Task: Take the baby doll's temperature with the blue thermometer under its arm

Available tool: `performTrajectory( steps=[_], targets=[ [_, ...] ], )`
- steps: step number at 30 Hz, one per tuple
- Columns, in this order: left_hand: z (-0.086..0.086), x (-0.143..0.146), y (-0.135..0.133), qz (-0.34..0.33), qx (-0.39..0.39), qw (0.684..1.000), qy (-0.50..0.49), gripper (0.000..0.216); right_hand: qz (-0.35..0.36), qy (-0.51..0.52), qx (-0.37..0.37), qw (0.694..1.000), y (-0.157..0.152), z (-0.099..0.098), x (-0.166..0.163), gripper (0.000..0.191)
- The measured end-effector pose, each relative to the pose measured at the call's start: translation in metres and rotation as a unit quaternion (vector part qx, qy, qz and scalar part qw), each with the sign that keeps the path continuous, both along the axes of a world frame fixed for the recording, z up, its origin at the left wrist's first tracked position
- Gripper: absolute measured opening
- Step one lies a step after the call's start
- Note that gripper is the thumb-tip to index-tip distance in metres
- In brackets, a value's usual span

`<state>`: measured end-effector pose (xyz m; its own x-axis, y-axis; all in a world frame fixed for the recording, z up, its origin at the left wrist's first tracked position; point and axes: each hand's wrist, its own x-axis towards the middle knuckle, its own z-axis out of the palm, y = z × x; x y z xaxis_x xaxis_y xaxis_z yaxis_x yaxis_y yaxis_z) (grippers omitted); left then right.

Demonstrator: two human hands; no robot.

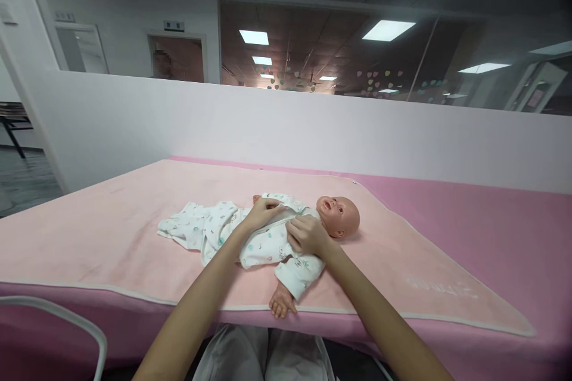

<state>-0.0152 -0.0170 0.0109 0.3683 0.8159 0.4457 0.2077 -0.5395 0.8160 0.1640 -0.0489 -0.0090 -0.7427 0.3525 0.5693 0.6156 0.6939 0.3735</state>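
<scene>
A baby doll [342,216] lies on its back, its head to the right and its legs to the left. It wears a white long-sleeved baby shirt [263,248] with a small green print, and matching pants [196,225]. Over the chest, my left hand [264,213] pinches the shirt front with thumb and fingers. Close beside it, nearer the doll's neck, my right hand [307,233] has its fingers curled on the same cloth. The fingertips of my right hand are partly hidden. One doll hand [282,300] sticks out of the near sleeve at the table edge.
Under the doll a peach-pink mat [111,232] covers much of the pink table [504,232]. Behind it runs a low white wall [313,131] with glass above. A curved white metal rail [80,321] stands at the front left. Someone is in a far doorway [179,59].
</scene>
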Motion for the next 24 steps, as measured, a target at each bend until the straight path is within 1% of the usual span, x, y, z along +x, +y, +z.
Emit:
performTrajectory(
  steps=[2, 4, 6, 8, 11, 14, 17, 20, 24],
  targets=[
    [0.001, 0.001, 0.000, -0.014, -0.003, 1.000, -0.017, 0.037, -0.059, 0.036, -0.040, 0.997, -0.001, 0.002, -0.015, 0.022],
    [0.002, 0.001, -0.001, -0.023, -0.012, 0.999, -0.029, 0.040, -0.128, 0.098, -0.091, 0.983, -0.001, 0.005, -0.025, 0.022],
    [0.003, 0.001, -0.002, -0.030, -0.022, 0.998, -0.041, 0.038, -0.193, 0.138, -0.141, 0.961, 0.002, 0.009, -0.032, 0.024],
    [0.004, 0.001, -0.003, -0.036, -0.024, 0.997, -0.062, 0.035, -0.258, 0.151, -0.180, 0.937, 0.005, 0.012, -0.037, 0.025],
    [0.004, 0.001, -0.003, -0.036, -0.023, 0.994, -0.096, 0.033, -0.331, 0.163, -0.210, 0.906, 0.011, 0.015, -0.042, 0.029],
    [0.005, 0.002, -0.005, -0.043, -0.028, 0.992, -0.116, 0.031, -0.357, 0.196, -0.217, 0.887, 0.016, 0.015, -0.044, 0.033],
    [0.004, 0.004, -0.007, -0.060, -0.042, 0.989, -0.125, 0.029, -0.363, 0.241, -0.207, 0.876, 0.018, 0.013, -0.042, 0.031],
    [0.002, 0.005, -0.007, -0.071, -0.078, 0.985, -0.138, 0.032, -0.359, 0.278, -0.197, 0.869, 0.020, 0.011, -0.038, 0.027],
    [0.000, 0.006, -0.006, -0.071, -0.099, 0.983, -0.139, 0.035, -0.352, 0.280, -0.205, 0.869, 0.022, 0.009, -0.036, 0.029]
  ],
)
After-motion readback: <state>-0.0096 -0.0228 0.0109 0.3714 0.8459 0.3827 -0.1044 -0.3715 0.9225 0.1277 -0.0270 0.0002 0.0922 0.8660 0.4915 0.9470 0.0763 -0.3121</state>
